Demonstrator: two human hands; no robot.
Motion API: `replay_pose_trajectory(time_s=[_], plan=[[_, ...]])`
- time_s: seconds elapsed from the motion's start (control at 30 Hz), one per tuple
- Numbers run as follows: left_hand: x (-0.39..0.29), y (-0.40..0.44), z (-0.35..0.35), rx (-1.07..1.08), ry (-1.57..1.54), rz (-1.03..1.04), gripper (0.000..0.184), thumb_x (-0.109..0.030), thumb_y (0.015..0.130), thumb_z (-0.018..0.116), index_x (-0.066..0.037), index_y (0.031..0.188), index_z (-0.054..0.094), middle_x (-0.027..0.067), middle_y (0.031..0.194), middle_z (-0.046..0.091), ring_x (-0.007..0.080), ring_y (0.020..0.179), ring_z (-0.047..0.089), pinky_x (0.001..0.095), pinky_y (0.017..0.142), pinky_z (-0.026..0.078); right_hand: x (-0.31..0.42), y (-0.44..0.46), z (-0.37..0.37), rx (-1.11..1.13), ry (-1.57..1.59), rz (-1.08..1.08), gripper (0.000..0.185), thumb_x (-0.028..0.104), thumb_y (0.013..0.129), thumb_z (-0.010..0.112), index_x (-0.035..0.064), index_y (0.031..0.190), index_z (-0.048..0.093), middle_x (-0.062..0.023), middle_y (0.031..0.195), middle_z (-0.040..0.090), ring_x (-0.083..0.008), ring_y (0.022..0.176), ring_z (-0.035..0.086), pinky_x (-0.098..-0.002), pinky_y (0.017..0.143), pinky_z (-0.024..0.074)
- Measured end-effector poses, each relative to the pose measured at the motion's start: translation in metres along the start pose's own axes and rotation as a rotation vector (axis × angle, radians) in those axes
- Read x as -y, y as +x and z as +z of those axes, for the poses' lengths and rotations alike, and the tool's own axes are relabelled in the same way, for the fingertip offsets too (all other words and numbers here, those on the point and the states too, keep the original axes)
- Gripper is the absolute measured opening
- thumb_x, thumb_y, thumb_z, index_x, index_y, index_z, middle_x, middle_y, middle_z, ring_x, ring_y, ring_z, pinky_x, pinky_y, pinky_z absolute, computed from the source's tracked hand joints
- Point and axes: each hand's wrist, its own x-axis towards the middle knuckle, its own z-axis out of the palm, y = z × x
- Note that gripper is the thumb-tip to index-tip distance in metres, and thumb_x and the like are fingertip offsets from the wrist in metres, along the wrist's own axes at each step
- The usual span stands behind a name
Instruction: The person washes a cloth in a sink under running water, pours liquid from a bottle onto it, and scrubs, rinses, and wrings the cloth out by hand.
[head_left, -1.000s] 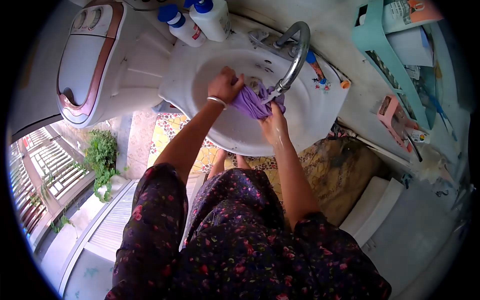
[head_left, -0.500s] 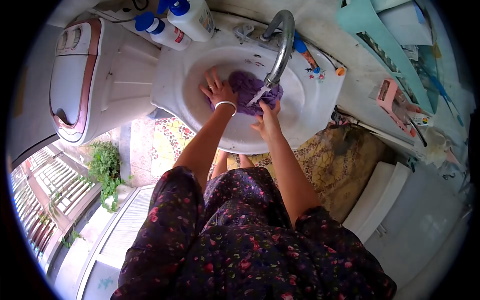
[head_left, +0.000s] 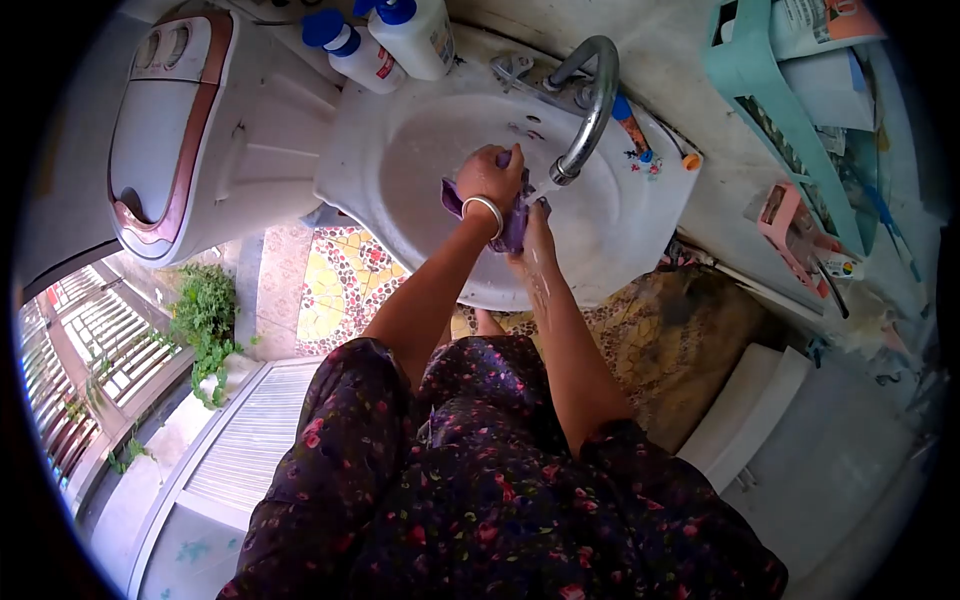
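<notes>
Over the white sink (head_left: 425, 150), clutching in the left hand (head_left: 489, 178) some purple cloth (head_left: 514, 228), bunched with its long axis roughly back to front; touching its right side with the right hand (head_left: 537, 234) (cannot tell how far closed), nearer the running water (head_left: 541, 188) and tap (head_left: 603, 100). Lifted and bundled now; half a second ago, spread low beneath splayed hands.

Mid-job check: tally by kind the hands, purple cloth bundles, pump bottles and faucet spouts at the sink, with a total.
Hands (left hand, right hand): 2
Purple cloth bundle: 1
Pump bottles: 2
Faucet spout: 1
Total: 6
</notes>
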Motion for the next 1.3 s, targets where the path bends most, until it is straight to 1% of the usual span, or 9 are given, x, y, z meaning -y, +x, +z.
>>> replay_pose_trajectory(time_s=[0.13, 0.23, 0.4, 0.57, 0.73, 0.8, 1.0, 1.13, 1.3], plan=[[0.005, -0.063, 0.015, -0.104, -0.331, 0.152, 0.032, -0.029, 0.072, 0.07, 0.001, 0.08, 0.063, 0.0171, 0.068, 0.062, 0.0346, 0.062, 0.06, 0.0402, 0.062, 0.047, 0.025, -0.004, -0.014, 0.231, -0.059, 0.048, 0.04, 0.04, 0.094, 0.041, 0.007, 0.113, 0.052, -0.0077, 0.101, 0.06, -0.0225, 0.094, 0.06, -0.0372, 0.085, 0.0507], [-0.012, -0.092, 0.017, -0.041, -0.157, 0.424, 0.033, -0.03, 0.068, 0.071, 0.0, 0.081, 0.064, 0.0197, 0.073, 0.062, 0.0385, 0.067, 0.059, 0.0413, 0.064, 0.047, -0.012, 0.023, -0.028, 0.979, 0.514, -0.004, 0.042, 0.042, 0.095, 0.042, 0.008, 0.118, 0.048, -0.0065, 0.108, 0.057, -0.02, 0.096, 0.059, -0.0363, 0.084, 0.0503], [0.006, 0.01, -0.005, 0.066, 0.135, 0.35, 0.028, -0.032, 0.078, 0.059, -0.005, 0.073, 0.061, 0.0165, 0.077, 0.061, 0.0384, 0.075, 0.058, 0.0427, 0.066, 0.046, 0.009, -0.039, 0.019, -0.053, 0.074, 0.097, 0.043, 0.039, 0.096, 0.042, 0.0064, 0.125, 0.044, -0.0078, 0.12, 0.054, -0.0219, 0.108, 0.057, -0.0362, 0.091, 0.0487], [0.032, 0.042, -0.024, 0.084, 0.329, 0.16, 0.041, -0.045, 0.08, 0.06, -0.005, 0.082, 0.064, 0.0164, 0.094, 0.061, 0.0355, 0.089, 0.058, 0.0424, 0.075, 0.048, 0.046, -0.022, 0.009, 0.112, -0.092, -0.065, 0.046, 0.034, 0.096, 0.043, 0.0011, 0.128, 0.039, -0.0125, 0.127, 0.049, -0.0245, 0.115, 0.051, -0.0388, 0.098, 0.0428], [0.095, 0.013, 0.028, -0.195, 0.766, 0.106, 0.045, -0.042, 0.076, 0.068, -0.006, 0.103, 0.063, 0.0153, 0.125, 0.045, 0.0383, 0.113, 0.045, 0.046, 0.095, 0.038, 0.056, 0.004, -0.026, -0.268, -0.854, -0.11, 0.064, 0.027, 0.088, 0.06, 0.0, 0.136, 0.028, -0.0203, 0.135, 0.036, -0.0281, 0.12, 0.044, -0.036, 0.095, 0.0408], [0.087, -0.009, 0.045, -0.131, 0.662, -0.056, 0.043, -0.033, 0.074, 0.07, -0.007, 0.107, 0.061, 0.0132, 0.125, 0.043, 0.0349, 0.11, 0.047, 0.0451, 0.095, 0.038, 0.061, 0.011, -0.038, -0.295, -1.075, -0.325, 0.064, 0.023, 0.084, 0.065, -0.0003, 0.134, 0.032, -0.0213, 0.135, 0.034, -0.0268, 0.112, 0.052, -0.034, 0.089, 0.0443], [0.081, -0.018, 0.037, 0.288, 0.556, 0.56, 0.021, -0.016, 0.079, 0.059, -0.013, 0.1, 0.058, 0.0033, 0.107, 0.055, 0.0241, 0.101, 0.054, 0.0429, 0.085, 0.043, 0.099, -0.006, -0.01, -0.11, -0.975, -0.797, 0.056, 0.016, 0.086, 0.061, 0.0012, 0.133, 0.035, -0.0185, 0.13, 0.037, -0.0255, 0.109, 0.054, -0.0343, 0.086, 0.0464], [0.077, -0.002, 0.041, 0.001, 0.594, -0.107, 0.038, -0.03, 0.08, 0.067, -0.007, 0.106, 0.055, 0.0116, 0.11, 0.054, 0.032, 0.098, 0.056, 0.0434, 0.081, 0.049, 0.102, -0.006, 0.0, -0.092, -0.889, -0.733, 0.056, 0.014, 0.085, 0.061, 0.0013, 0.133, 0.035, -0.0204, 0.131, 0.036, -0.0253, 0.11, 0.053, -0.0354, 0.087, 0.0463], [0.057, -0.024, 0.023, 0.112, 0.104, 0.156, 0.037, -0.022, 0.079, 0.067, 0.001, 0.103, 0.052, 0.0209, 0.106, 0.054, 0.0425, 0.092, 0.056, 0.045, 0.08, 0.048, 0.1, -0.001, 0.012, -0.178, -1.113, -0.99, 0.057, 0.011, 0.083, 0.061, -0.0036, 0.131, 0.034, -0.0243, 0.13, 0.035, -0.0338, 0.117, 0.046, -0.038, 0.094, 0.0416]])
